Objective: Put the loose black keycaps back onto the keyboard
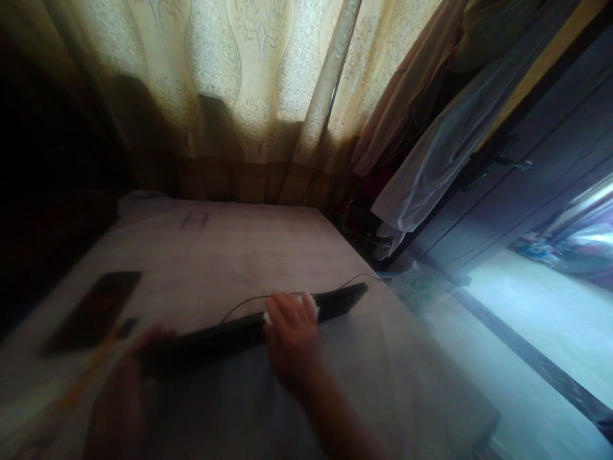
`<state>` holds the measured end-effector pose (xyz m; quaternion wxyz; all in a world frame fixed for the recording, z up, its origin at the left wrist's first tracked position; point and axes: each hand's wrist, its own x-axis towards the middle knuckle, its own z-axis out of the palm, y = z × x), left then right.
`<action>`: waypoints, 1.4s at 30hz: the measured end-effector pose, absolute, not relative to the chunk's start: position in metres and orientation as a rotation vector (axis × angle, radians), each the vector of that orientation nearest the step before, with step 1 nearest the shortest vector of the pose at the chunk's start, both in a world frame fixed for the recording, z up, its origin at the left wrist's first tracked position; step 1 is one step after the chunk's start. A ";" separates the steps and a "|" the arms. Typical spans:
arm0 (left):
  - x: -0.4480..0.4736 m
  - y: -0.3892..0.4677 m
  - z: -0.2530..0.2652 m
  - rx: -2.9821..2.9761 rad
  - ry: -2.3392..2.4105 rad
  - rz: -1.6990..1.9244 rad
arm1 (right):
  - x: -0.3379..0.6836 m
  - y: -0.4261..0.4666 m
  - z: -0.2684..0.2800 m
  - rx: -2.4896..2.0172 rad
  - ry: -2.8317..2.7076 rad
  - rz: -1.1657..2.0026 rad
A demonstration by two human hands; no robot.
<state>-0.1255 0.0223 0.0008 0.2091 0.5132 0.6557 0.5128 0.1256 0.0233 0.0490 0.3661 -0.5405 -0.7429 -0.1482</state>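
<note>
A long black keyboard (215, 338) with a thin cable is tilted up on its edge over the covered surface. At its left end, my left hand (129, 377) is closed around it, dark and blurred. My right hand (294, 338) presses a white cloth or tissue (312, 305) against the keyboard's upper edge, right of its middle. The cable (242, 305) runs behind the keyboard and off to the right. The keyboard's lower side is lost in shadow.
A dark flat rectangular thing (96, 310) lies at left, beside a brush-like tool with a yellow handle (90, 367). The pale cover (249, 249) reaches a patterned curtain (261, 96). Hanging clothes (426, 172), a door (517, 153) and the floor (541, 319) are at right.
</note>
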 end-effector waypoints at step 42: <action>-0.126 0.018 0.008 1.296 1.698 1.549 | 0.033 0.033 0.071 -1.112 -2.116 -0.290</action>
